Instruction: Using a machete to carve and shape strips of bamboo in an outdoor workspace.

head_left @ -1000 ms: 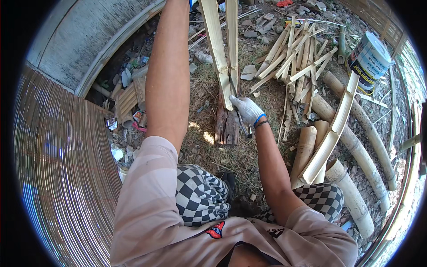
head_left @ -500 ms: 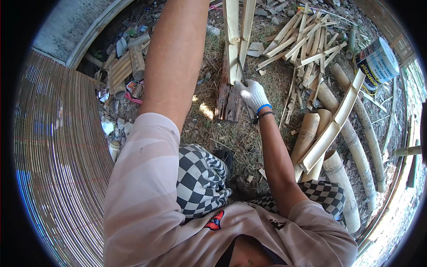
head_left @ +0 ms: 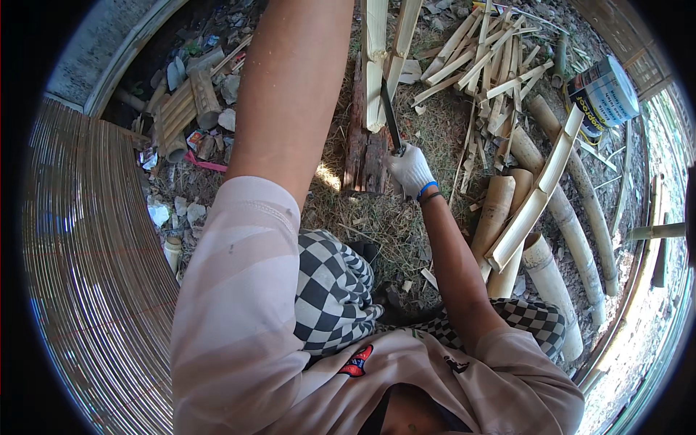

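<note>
My right hand (head_left: 412,170), in a white knit glove, is closed around the handle of a long dark-bladed knife (head_left: 391,116). The blade points away from me and lies in the gap beside a split bamboo piece (head_left: 375,58). That piece parts into two pale lengths, whose near end rests over a weathered wood block (head_left: 365,163) on the ground. My left arm (head_left: 290,94) stretches far forward past the upper edge, so my left hand is outside the picture.
Split bamboo strips (head_left: 493,65) lie piled at the far right, near a white-and-blue bucket (head_left: 605,94). Closer on the right are bamboo poles (head_left: 551,290) and a long split half (head_left: 536,199). Rubble and bamboo offcuts (head_left: 185,109) lie at left beside a slatted bamboo panel (head_left: 94,239).
My right hand has come slightly nearer to me, and more of the knife blade shows. The split bamboo piece has shifted a little in view.
</note>
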`<action>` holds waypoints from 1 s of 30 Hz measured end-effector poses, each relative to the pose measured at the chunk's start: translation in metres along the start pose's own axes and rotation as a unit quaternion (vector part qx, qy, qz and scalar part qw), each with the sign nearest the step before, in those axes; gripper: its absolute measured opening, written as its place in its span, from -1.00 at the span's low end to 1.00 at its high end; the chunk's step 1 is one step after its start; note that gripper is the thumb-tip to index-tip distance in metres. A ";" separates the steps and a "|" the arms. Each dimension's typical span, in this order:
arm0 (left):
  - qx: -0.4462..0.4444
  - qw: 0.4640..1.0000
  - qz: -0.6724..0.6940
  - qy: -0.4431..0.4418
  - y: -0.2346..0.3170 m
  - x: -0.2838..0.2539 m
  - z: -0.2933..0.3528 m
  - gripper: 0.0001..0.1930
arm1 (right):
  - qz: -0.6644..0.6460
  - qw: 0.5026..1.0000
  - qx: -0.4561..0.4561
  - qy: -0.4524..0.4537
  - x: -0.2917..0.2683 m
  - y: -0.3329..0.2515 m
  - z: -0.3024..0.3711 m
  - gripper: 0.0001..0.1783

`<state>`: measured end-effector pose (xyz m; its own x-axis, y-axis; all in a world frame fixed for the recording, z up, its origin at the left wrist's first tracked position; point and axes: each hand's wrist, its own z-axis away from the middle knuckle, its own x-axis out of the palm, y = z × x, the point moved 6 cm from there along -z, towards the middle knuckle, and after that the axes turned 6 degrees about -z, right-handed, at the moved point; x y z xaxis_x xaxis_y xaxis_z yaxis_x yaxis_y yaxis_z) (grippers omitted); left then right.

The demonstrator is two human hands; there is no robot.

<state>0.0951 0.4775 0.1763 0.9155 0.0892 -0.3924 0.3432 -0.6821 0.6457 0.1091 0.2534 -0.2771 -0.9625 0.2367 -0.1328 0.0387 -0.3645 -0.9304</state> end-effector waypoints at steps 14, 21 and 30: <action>-0.009 0.995 0.076 0.067 -0.001 0.001 -0.009 -0.62 | 0.006 0.978 -0.164 0.129 -0.010 -0.074 0.006 -0.71; -0.016 0.987 0.144 0.075 0.015 0.010 0.039 -0.59 | 0.204 0.973 -0.047 0.101 0.001 0.088 -0.046 -0.60; 0.043 0.979 0.134 0.150 0.012 -0.011 0.035 -0.71 | 0.271 0.937 -0.084 0.201 0.016 0.055 -0.016 -0.52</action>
<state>0.0816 0.4428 0.1660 0.9950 0.0996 0.0015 0.0759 -0.7680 0.6359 0.0997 0.2515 -0.3358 -0.6110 0.3906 -0.6886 0.5674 -0.3904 -0.7250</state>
